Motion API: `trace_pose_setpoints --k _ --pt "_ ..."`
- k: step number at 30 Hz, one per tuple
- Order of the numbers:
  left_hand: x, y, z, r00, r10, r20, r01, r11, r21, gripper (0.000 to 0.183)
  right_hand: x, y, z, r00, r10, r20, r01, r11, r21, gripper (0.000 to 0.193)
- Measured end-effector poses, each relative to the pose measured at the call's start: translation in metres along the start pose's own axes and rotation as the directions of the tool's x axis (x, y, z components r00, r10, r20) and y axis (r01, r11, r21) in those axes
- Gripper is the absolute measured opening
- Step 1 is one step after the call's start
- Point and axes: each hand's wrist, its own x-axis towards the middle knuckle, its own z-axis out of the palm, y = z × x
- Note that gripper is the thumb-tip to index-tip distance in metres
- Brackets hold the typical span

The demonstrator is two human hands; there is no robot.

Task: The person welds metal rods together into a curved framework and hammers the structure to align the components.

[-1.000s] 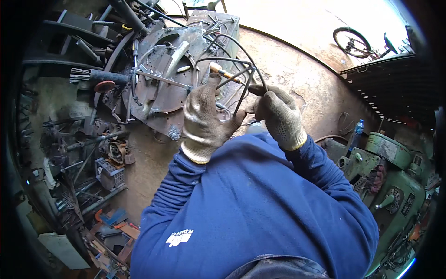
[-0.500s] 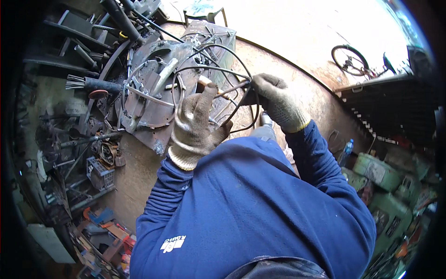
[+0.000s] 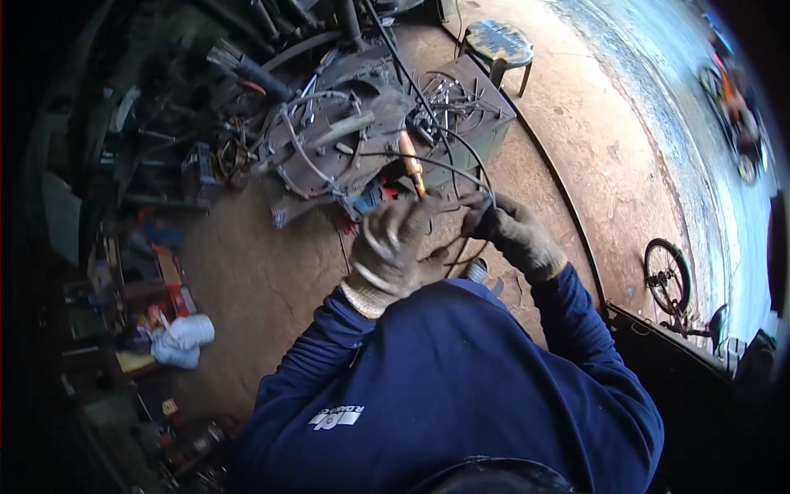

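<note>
A thin black cable (image 3: 418,161) hangs in loose loops in front of me. My gloved right hand (image 3: 520,239) pinches several of its strands together. Facing it, my gloved left hand (image 3: 388,249) curls loosely, thumb apart from the fingers; a strand runs between the two hands and passes into its fingers, where the palm side is hidden. Just beyond the left fingertips is a copper-coloured nozzle (image 3: 410,153) with a thin, brighter neck. The neck's lower end is hidden near those fingertips, so I cannot tell whether the hand touches it.
A cluttered metal workbench (image 3: 494,132) stands ahead, carrying a pale bar (image 3: 344,129), a curved metal band (image 3: 303,156) and loose metal pieces. Beyond are a worn stool (image 3: 499,44), a bicycle wheel (image 3: 667,276) and a motorbike (image 3: 732,103) outside. Tools and a white bundle (image 3: 183,339) lie at left.
My view has swung toward the right, showing the stool and road. Both hands have drawn back from the bench with the cable, and the nozzle now shows clear of my left fingers.
</note>
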Motion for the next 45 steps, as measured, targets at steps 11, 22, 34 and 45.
trace_pose_setpoints --k 11,22,34,45 --pt "0.004 0.010 -0.042 0.949 -0.316 -0.007 0.315 0.948 0.049 0.101 0.027 0.028 0.035 0.996 -0.049 0.074 0.005 0.861 0.508 0.046" --pt "-0.027 -0.032 -0.036 0.933 -0.327 -0.153 0.342 0.936 0.083 0.098 0.068 0.005 0.056 0.990 -0.054 0.133 0.035 0.989 0.141 0.069" --pt "-0.035 -0.038 -0.043 0.745 -0.582 -0.326 0.657 0.723 0.211 0.103 0.270 -0.087 -0.042 0.971 -0.207 -0.119 0.171 0.951 -0.258 0.056" --pt "0.029 0.017 0.003 0.411 -0.776 -0.478 0.907 0.398 0.134 0.109 0.557 -0.163 -0.064 0.938 -0.309 0.157 0.344 0.782 -0.520 0.061"
